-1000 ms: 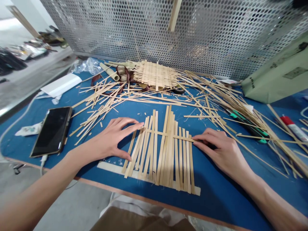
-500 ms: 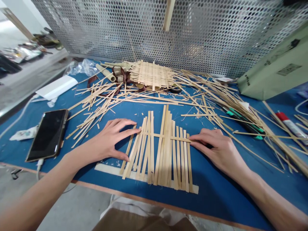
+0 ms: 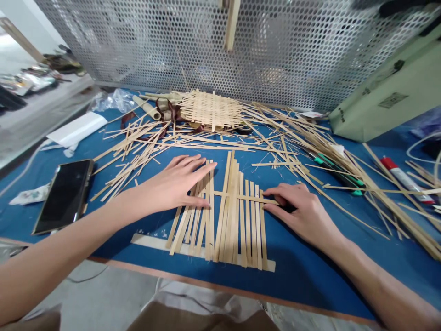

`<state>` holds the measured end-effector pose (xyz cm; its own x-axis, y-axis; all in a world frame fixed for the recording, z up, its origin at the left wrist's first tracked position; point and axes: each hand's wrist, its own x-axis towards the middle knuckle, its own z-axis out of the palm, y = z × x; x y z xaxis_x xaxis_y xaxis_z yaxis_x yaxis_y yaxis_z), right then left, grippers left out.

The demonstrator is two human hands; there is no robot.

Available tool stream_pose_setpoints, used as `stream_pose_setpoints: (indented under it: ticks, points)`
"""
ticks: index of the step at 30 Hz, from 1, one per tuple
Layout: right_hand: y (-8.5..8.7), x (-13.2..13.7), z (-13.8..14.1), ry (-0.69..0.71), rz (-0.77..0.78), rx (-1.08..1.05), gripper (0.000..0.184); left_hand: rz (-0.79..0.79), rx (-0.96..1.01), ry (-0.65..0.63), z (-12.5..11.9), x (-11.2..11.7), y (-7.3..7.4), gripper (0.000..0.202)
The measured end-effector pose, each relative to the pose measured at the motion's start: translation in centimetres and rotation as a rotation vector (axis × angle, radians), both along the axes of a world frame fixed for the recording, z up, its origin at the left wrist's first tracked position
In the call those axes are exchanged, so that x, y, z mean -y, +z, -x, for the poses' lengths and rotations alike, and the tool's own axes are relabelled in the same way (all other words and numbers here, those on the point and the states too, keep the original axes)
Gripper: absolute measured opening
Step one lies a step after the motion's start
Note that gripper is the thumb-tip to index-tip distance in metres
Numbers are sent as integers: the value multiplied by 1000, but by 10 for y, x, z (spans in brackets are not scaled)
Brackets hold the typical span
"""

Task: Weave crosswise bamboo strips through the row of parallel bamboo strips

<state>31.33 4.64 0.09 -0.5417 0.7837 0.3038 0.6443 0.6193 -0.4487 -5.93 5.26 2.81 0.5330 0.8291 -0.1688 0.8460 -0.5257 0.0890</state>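
Several upright bamboo strips (image 3: 233, 216) lie side by side on a flat pale strip (image 3: 151, 242) along the table's front. A thin cross strip (image 3: 246, 198) runs sideways through them. My left hand (image 3: 182, 179) is open over the left group of strips, its fingertips and thumb at the innermost strips there and covering part of that group. At the right edge my right hand (image 3: 292, 202) has thumb and fingertips parted against the outermost strip; the cross strip's end lies between them. A gap separates the left and right groups of strips.
A woven bamboo piece (image 3: 212, 110) lies at the back among loose strips (image 3: 138, 142). A phone (image 3: 64, 195) is at left. On the right are a green-and-black cutter (image 3: 339, 174), a red-capped tube (image 3: 406, 179) and a green bag (image 3: 375, 105). A perforated metal panel (image 3: 193, 46) stands behind.
My left hand has moved right across the left strips, to the innermost ones. My right fingers have parted from the cross strip's end and reached the outermost strip. The view has shifted slightly.
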Motion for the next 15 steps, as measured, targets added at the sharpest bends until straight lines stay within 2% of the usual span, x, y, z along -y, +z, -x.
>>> stream_pose_setpoints:
  ticks: [6, 11, 15]
  points:
    - [0, 2, -1, 14, 14, -28, 19, 18, -30, -13, -8, -13, -7, 110]
    - [-1, 0, -2, 9, 37, -44, 18, 14, -30, -46, -13, -19, -6, 108]
    - [1, 1, -2, -4, 57, -36, 16, -11, -13, -70, -18, -22, -4, 96]
